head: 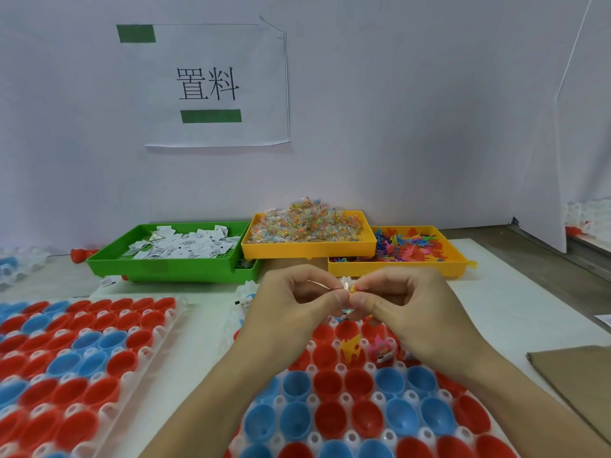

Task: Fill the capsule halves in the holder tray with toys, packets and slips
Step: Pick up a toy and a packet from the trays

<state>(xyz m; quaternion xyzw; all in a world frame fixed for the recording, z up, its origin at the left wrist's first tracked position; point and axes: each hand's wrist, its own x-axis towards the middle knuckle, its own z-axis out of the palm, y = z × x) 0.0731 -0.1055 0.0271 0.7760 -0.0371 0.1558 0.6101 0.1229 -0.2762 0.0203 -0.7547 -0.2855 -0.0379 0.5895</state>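
Clear film packet (345, 287): pinched between both hands at centre frame, above the far rows of the holder tray; small coloured bits show inside.
Left hand (297, 302): fingers curled, thumb and forefinger gripping the packet's left edge.
Right hand (401, 300): fingers curled likewise, pinching the right edge; the two thumbs nearly touch.
Holder tray (380, 396): clear plastic, lower centre to lower right, seating red and blue capsule halves (330, 385) open side up; most look empty, while a few in the far rows hold a yellow toy (351, 348) and a pink piece.
Second tray (79, 352): lower left, halves apparently all unfilled.
Green bin (172, 264): upper left of the worktop, holding white paper slips.
Yellow bin, centre (307, 249): heaped with packets.
Yellow bin, right (400, 267): loose coloured toys.
Tabletop (205, 338): white covering; brown cardboard at right edge.
Handling judgement: packet probably very light, soft and crinkly, film likely slippery; best held by a sealed edge or corner with fingertips, then dropped rather than pressed into a half.
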